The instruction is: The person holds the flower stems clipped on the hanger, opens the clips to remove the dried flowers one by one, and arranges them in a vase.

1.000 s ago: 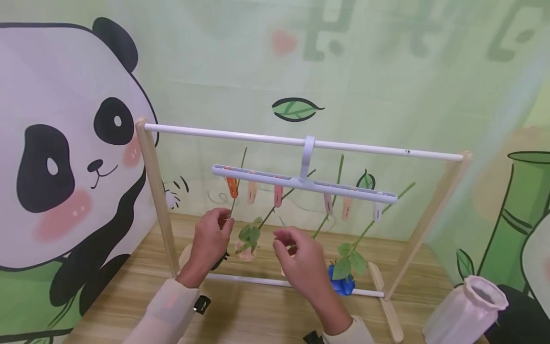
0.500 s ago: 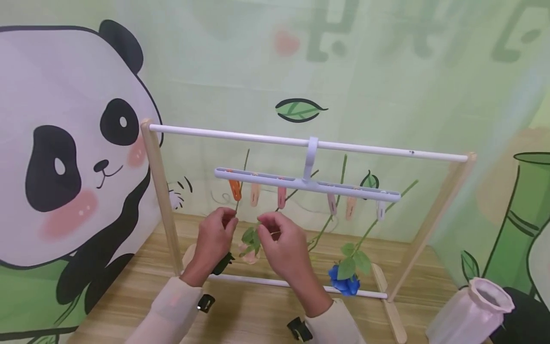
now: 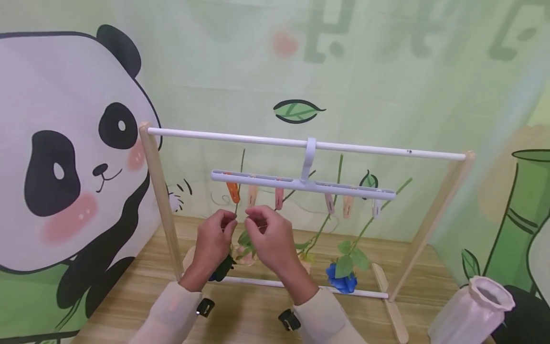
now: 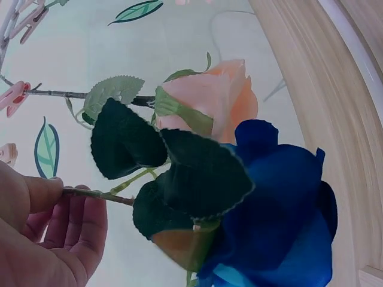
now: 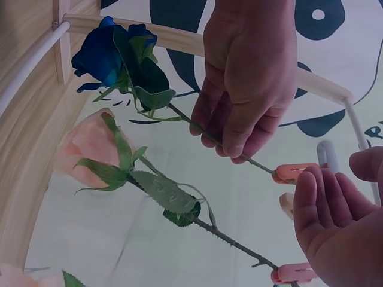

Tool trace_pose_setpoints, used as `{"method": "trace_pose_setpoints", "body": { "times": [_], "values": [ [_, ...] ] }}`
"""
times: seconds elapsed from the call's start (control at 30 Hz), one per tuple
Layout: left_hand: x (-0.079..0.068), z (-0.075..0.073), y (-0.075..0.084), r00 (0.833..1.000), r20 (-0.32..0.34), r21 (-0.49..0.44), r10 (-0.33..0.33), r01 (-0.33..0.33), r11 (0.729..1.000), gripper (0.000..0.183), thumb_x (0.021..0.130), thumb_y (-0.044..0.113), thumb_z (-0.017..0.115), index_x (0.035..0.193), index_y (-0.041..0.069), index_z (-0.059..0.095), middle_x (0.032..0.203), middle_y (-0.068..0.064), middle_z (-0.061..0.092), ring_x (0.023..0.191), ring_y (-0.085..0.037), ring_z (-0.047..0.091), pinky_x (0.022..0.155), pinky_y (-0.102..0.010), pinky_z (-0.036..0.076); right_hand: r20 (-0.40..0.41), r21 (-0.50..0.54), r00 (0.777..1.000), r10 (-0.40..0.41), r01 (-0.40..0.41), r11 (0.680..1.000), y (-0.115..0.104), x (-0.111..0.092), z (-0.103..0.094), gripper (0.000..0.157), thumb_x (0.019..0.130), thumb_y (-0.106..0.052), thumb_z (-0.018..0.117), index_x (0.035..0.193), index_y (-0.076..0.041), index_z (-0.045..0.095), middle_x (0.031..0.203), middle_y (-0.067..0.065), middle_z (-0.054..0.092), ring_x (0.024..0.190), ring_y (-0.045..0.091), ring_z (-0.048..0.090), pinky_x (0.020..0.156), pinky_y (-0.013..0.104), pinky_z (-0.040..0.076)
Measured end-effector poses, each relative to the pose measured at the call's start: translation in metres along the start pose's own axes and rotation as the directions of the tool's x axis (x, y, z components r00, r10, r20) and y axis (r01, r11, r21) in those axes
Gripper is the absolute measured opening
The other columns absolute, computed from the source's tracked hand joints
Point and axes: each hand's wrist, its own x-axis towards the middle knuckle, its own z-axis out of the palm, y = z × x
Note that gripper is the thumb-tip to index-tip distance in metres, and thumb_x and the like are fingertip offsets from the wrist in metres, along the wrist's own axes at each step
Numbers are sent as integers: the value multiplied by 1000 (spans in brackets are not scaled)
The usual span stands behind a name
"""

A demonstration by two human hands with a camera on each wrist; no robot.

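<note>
My left hand (image 3: 215,243) pinches the thin stem (image 4: 99,193) of a blue rose (image 4: 281,209) between thumb and fingers. The rose hangs head down, its dark leaves below my fingers. Farther up, an orange clip (image 3: 233,192) on the pale hanger (image 3: 275,180) has hold of the same stem. My right hand (image 3: 272,239) is just to the right, its fingers loosely bent with nothing between them, near the orange clip in the right wrist view. Beside the blue rose, a pink rose (image 5: 99,149) hangs from a pink clip (image 5: 293,274).
The hanger hooks over the white top rod (image 3: 365,148) of a wood-legged rack. Farther right, another blue rose (image 3: 342,278) hangs from a white clip (image 3: 377,209). A pinkish-white vase (image 3: 470,313) stands at the right. A white lower rod (image 3: 253,282) runs behind the hands.
My right hand has moved left, coming close to my left hand and passing in front of the pink rose's leaves. My left hand keeps its pinch on the blue rose's stem.
</note>
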Motion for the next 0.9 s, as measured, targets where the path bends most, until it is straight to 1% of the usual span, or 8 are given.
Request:
{"method": "trace_pose_setpoints", "body": {
  "times": [0.2,0.27,0.43,0.57,0.67,0.8,0.9],
  "values": [
    [-4,-3,0,999,-40,9,28,-27,1000,9,97,8,67,103,1,68,93,-14,73,88,-28,70,81,-44,59,69,9,998,-4,3,1000,-5,10,10,31,99,-17,61,128,-5,65,116,8,73,101,18,71,86,28,60],
    [-5,-4,-1,998,-45,18,34,-33,999,8,97,9,68,102,2,68,92,-13,72,86,-27,70,80,-43,60,77,12,997,2,-3,1000,-7,13,12,34,99,-17,60,131,-4,63,122,8,70,105,19,71,88,30,60],
    [-8,-5,-1,999,-36,22,36,-35,999,9,99,11,67,103,3,67,93,-12,72,85,-25,68,79,-41,60,53,8,998,23,-23,1000,-7,18,17,39,98,-16,61,135,-4,58,131,10,65,111,22,68,92,34,60],
    [-11,-6,-1,999,-29,17,38,-37,999,7,99,9,65,104,4,67,93,-10,71,85,-23,67,78,-38,58,23,0,998,66,-66,998,-7,22,21,44,98,-17,61,139,-4,55,134,12,65,116,25,67,96,39,58],
    [-12,-6,-2,997,-43,20,58,-57,998,5,99,6,64,101,3,67,92,-10,70,84,-23,66,76,-37,56,12,8,995,99,-100,995,-9,26,24,47,99,-21,61,142,-4,53,136,12,65,120,28,66,100,40,56],
    [-13,-7,-1,996,-49,18,74,-73,997,4,99,5,64,99,2,66,90,-11,68,83,-23,65,75,-37,57,23,41,990,142,-143,989,-12,32,30,52,100,-28,61,147,-10,49,141,10,63,126,28,64,106,44,52],
    [-12,-7,1,998,-28,16,56,-55,998,3,99,6,64,100,3,65,92,-10,67,83,-22,63,76,-36,56,27,72,984,174,-176,982,-16,36,34,53,101,-30,60,150,-17,45,145,8,61,128,27,62,109,49,49]
  ]
}}
